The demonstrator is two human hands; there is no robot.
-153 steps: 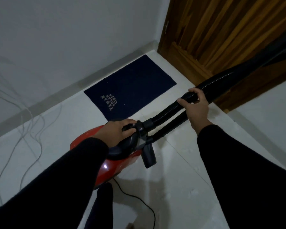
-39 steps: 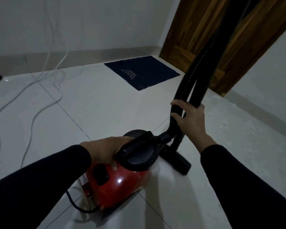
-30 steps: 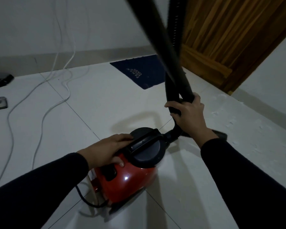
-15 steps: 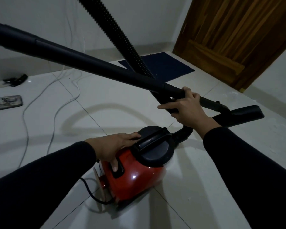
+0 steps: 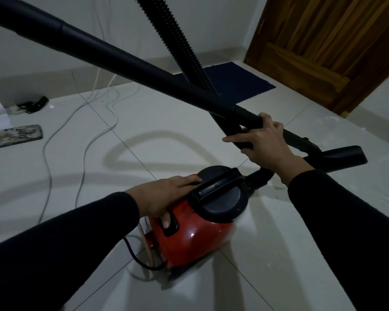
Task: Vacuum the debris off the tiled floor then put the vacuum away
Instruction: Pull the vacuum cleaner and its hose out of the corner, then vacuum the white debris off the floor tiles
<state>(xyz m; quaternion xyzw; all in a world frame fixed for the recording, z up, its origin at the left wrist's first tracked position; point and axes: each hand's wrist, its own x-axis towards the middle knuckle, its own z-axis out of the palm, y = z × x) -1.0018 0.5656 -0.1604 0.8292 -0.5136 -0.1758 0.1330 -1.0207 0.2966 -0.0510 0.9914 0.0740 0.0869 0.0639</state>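
A red canister vacuum (image 5: 195,239) with a black top handle (image 5: 218,182) stands on the white tiled floor (image 5: 144,131). My left hand (image 5: 166,196) rests on its side, thumb on the black switch. My right hand (image 5: 267,142) grips the black wand (image 5: 121,57) and the ribbed hose (image 5: 177,41) together. The wand slants up to the upper left. Its floor nozzle (image 5: 339,158) hangs at the right, just above the floor. White specks of debris (image 5: 337,126) lie on the tiles at the right.
A dark blue mat (image 5: 234,84) lies before a wooden door (image 5: 323,46). White cables (image 5: 88,135) trail over the floor at the left. A flat dark object (image 5: 14,136) and a small black item (image 5: 34,104) lie by the left wall. The vacuum's black cord (image 5: 135,257) loops behind it.
The vacuum was carried, then set on the floor. My right hand swung the wand from upright down to a slant toward the left. In the last half second little moved.
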